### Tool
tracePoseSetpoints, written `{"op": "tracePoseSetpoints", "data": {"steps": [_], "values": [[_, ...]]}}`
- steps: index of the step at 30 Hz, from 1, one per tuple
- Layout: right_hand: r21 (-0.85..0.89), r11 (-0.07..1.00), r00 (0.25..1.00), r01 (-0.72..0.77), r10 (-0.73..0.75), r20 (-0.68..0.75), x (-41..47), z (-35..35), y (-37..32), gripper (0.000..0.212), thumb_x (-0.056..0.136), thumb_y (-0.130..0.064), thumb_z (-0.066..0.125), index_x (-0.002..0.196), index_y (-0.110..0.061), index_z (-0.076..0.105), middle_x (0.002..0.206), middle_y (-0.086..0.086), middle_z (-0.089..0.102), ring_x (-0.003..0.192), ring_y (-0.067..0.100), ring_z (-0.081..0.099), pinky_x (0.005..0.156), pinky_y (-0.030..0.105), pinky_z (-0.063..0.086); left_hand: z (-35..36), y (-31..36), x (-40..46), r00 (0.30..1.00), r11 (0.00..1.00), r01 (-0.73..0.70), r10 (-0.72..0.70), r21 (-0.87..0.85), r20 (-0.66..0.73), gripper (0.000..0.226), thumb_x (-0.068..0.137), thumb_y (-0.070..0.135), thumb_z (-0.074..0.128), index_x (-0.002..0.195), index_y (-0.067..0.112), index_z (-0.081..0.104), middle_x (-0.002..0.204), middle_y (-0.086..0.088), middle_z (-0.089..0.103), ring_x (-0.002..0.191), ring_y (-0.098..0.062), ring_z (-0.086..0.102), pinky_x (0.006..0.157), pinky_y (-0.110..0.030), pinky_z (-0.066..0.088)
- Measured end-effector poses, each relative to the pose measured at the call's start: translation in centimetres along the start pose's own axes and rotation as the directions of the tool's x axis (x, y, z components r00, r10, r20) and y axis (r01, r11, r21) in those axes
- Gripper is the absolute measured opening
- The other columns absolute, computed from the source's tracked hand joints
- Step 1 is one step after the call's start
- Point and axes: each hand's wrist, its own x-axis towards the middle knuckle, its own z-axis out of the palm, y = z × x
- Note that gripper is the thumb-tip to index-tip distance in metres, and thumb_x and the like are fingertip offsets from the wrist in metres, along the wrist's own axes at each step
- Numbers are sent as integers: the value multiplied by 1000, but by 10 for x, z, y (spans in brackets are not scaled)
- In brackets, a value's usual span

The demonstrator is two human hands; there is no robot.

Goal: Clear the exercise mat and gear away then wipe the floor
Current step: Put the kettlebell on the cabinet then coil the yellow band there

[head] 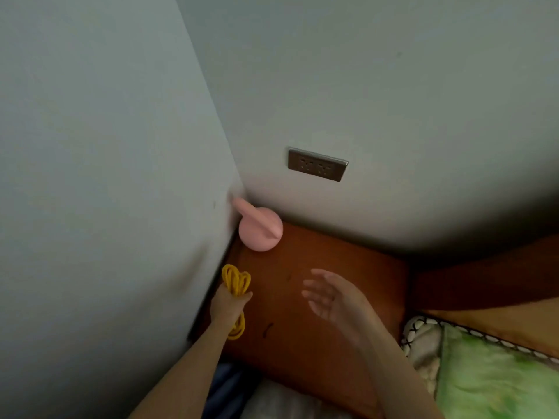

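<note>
Pale walls meet over a brown wooden top (317, 297); pink kettlebell (260, 229) sits in the corner, prob heavy, best taken by its handle. Right hand (329, 294) hovers, fingers spread, holding nothing. Left hand (228, 305) grips coiled yellow rope (236, 282) near the wall, light & floppy, so hold it mid-bundle.

wooden surface (317, 297) tucked into the corner where two walls meet. kettlebell (260, 229) right at the back, in the corner itself, handle leaning toward the left wall (99, 176). socket plate (317, 164) on the back wall (378, 86), above and to the right of the kettlebell. left hand (227, 306) over the surface's left edge, just beside the left wall, gripping a coiled rope (236, 282), with loops sticking out ahead of the hand and below it. right hand (329, 297) hovering over the middle, apart from the left. bedding (484, 367) off to the lower right, beside the surface.
</note>
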Motion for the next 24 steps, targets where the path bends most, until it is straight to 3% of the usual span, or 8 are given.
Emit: {"op": "tracePoseSetpoints", "data": {"steps": [3,7,15,19,24], "values": [[58,998,1000,-19,19,-1,30,-3,15,25,98,-17,41,106,-10,63,91,10,70,79,21,66,68,30,50,9,-6,31,998,983,-53,56,175,-14,45,70,27,79,107,10,59,101,-11,67,94,-31,63,80,-34,47],[99,993,998,-61,63,-16,61,-12,40,26,98,-18,41,108,-11,64,89,8,72,79,19,68,67,30,50,24,-13,57,992,935,-48,85,350,-92,45,73,30,76,103,10,51,98,-13,65,92,-35,62,74,-38,46],[226,959,985,-169,161,56,99,-18,77,27,98,-18,39,108,-10,63,85,8,73,72,17,69,57,23,55,45,-29,90,975,897,-33,125,441,-182,39,78,25,71,103,9,46,97,-15,65,89,-35,63,70,-39,45],[216,959,982,-186,178,57,113,-15,91,27,98,-16,37,105,-11,63,84,7,73,71,16,69,57,23,54,52,-40,95,972,899,-18,118,437,-203,74,66,35,81,122,7,42,120,-16,54,110,-36,53,84,-47,46],[223,951,977,-213,203,65,117,-13,105,27,98,-16,38,107,-11,63,87,8,73,74,17,70,58,24,54,51,-46,85,964,898,-72,175,435,-202,115,55,50,84,143,13,20,139,-17,38,127,-35,39,95,-50,40]]}}
